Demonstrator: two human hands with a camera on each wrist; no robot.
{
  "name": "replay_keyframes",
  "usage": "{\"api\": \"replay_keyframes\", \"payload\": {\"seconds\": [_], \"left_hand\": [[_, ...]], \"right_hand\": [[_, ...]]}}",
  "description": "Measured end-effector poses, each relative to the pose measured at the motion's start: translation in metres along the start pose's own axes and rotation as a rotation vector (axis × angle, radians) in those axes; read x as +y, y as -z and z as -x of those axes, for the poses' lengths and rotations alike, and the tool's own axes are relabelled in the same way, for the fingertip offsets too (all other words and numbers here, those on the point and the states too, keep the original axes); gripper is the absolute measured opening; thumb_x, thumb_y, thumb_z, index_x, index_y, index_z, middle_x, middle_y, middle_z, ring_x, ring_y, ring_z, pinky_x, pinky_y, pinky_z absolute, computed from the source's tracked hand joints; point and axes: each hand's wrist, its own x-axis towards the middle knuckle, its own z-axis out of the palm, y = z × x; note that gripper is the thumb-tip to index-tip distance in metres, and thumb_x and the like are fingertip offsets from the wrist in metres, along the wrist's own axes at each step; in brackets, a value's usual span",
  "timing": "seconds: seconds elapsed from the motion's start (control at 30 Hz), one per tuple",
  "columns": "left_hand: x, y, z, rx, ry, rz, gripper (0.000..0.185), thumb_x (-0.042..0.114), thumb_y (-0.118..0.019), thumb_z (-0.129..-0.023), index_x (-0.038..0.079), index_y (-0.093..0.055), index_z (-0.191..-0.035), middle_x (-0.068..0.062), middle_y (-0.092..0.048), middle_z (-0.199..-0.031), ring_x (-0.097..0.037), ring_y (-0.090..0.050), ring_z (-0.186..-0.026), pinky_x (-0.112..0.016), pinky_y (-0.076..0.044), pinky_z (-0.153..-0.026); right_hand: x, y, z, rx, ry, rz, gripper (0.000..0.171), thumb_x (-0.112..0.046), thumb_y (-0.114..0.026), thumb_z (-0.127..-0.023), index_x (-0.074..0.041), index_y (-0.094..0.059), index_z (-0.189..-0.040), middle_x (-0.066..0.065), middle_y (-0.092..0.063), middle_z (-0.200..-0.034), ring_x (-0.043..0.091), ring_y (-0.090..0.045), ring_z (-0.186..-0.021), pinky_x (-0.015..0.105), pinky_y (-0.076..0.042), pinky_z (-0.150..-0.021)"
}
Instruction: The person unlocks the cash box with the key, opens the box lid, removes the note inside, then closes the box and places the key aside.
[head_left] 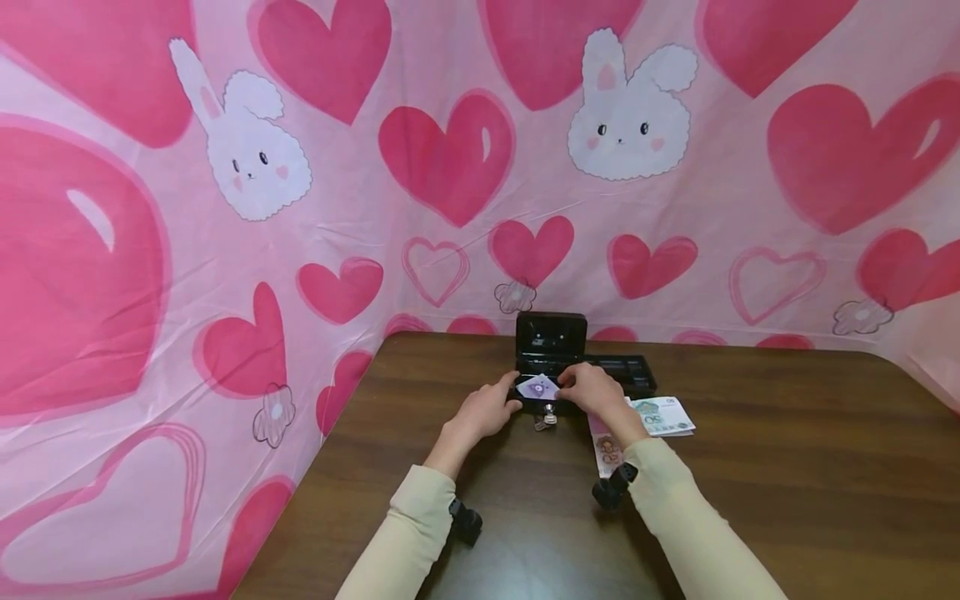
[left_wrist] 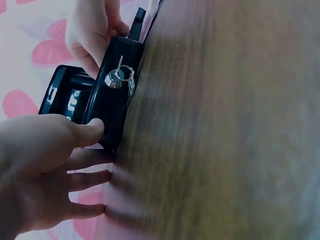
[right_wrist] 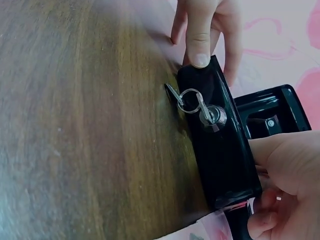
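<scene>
A small black cash box stands with its lid raised at the back of the table. Keys on a ring hang from the lock in its front wall. My left hand grips the box's left end, thumb on the front wall, the other fingers spread beyond the corner. A purple banknote lies in the opening of the box. Curled over the right end, my right hand pinches the note's right edge. Its fingertips are partly hidden behind the box wall in the right wrist view.
A black compartment tray sits right of the box. Green-and-white banknotes lie in front of it, and a pink banknote is partly under my right forearm. A pink cloth with hearts and rabbits hangs behind the brown wooden table.
</scene>
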Motion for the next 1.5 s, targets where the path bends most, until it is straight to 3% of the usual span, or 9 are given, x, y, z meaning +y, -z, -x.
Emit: {"api": "replay_keyframes", "payload": {"seconds": [0.4, 0.8, 1.0, 1.23, 1.5], "left_hand": [[0.000, -0.003, 0.000, 0.011, 0.029, 0.021, 0.057, 0.031, -0.059, -0.100, 0.019, -0.040, -0.152, -0.012, -0.055, -0.145, -0.031, -0.058, -0.128, -0.051, -0.046, -0.106], [0.001, -0.001, 0.001, 0.011, 0.039, 0.030, 0.056, 0.032, -0.058, -0.100, 0.021, -0.039, -0.152, -0.011, -0.055, -0.145, -0.031, -0.058, -0.128, -0.052, -0.045, -0.106], [0.001, -0.002, 0.001, 0.012, 0.040, 0.022, 0.056, 0.032, -0.058, -0.100, 0.021, -0.039, -0.152, -0.012, -0.055, -0.145, -0.032, -0.059, -0.126, -0.052, -0.046, -0.106], [0.002, -0.003, 0.002, 0.019, 0.031, 0.016, 0.057, 0.032, -0.059, -0.100, 0.020, -0.040, -0.152, -0.011, -0.058, -0.143, -0.032, -0.060, -0.125, -0.052, -0.046, -0.105], [0.002, -0.002, 0.003, 0.028, 0.017, 0.014, 0.057, 0.031, -0.059, -0.100, 0.019, -0.040, -0.152, -0.011, -0.059, -0.142, -0.033, -0.060, -0.125, -0.051, -0.046, -0.106]], "right_hand": [[-0.002, -0.004, -0.007, 0.000, -0.011, 0.091, 0.030, -0.036, -0.075, -0.085, -0.018, -0.077, -0.108, 0.009, -0.074, -0.114, 0.028, -0.067, -0.098, 0.047, -0.051, -0.076], [-0.004, -0.002, -0.005, 0.022, -0.035, 0.014, 0.022, -0.027, -0.074, -0.084, -0.020, -0.078, -0.104, 0.001, -0.076, -0.098, 0.020, -0.065, -0.087, 0.037, -0.046, -0.066], [0.002, -0.002, -0.003, 0.038, -0.011, -0.064, 0.023, -0.027, -0.070, -0.088, -0.019, -0.077, -0.109, 0.002, -0.075, -0.099, 0.020, -0.063, -0.089, 0.041, -0.046, -0.074], [0.008, -0.001, 0.004, 0.135, 0.031, -0.207, 0.022, -0.026, -0.069, -0.090, -0.019, -0.077, -0.109, 0.006, -0.075, -0.106, 0.023, -0.063, -0.095, 0.041, -0.045, -0.078], [0.008, 0.002, 0.011, 0.218, 0.102, -0.381, 0.019, -0.015, -0.069, -0.091, -0.008, -0.077, -0.106, 0.013, -0.074, -0.109, 0.025, -0.066, -0.096, 0.039, -0.053, -0.082]]}}
